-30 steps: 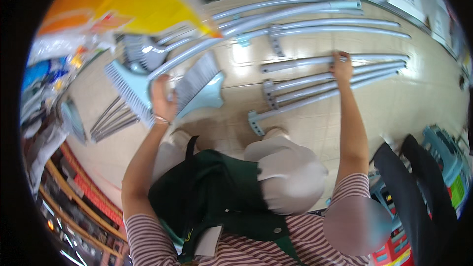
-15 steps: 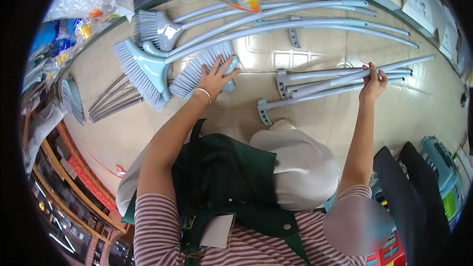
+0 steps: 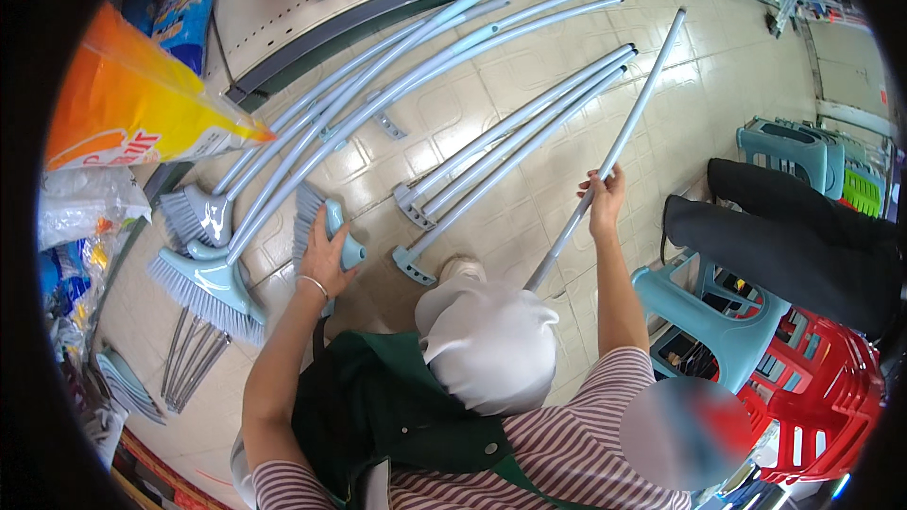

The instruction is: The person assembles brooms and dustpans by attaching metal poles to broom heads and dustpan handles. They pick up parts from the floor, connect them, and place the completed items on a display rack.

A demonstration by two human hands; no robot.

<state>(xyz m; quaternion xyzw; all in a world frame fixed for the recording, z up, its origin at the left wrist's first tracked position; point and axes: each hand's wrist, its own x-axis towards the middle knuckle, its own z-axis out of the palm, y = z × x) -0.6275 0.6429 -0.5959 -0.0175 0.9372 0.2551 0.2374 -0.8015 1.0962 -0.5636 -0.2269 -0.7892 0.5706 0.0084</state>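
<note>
My left hand [image 3: 328,263] is closed round the teal top of a loose broom head [image 3: 354,252], whose grey bristles point left. In my right hand [image 3: 605,200] is a grey-blue pole [image 3: 652,85], gripped along its lower half and slanting up to the right. The pole's lower end comes close to my knee, apart from the broom head. Left of my left hand lie brooms with heads fitted, a teal one [image 3: 213,274] and a greyer one [image 3: 200,212]. Between my hands, several poles with slotted end pieces [image 3: 529,132] rest on the tiles.
Thin metal rods [image 3: 192,359] and stacked teal curved pieces [image 3: 128,385] lie at the left. An orange and yellow bag [image 3: 142,99] juts in from the shelf [image 3: 283,57]. Teal stools [image 3: 704,316], red stools [image 3: 822,397] and a black covered item [image 3: 784,246] stand at the right.
The view has turned to the right. My right hand has raised the pole off the others, and its low end has swung toward my knee. My left hand now grips the broom head's teal part.
</note>
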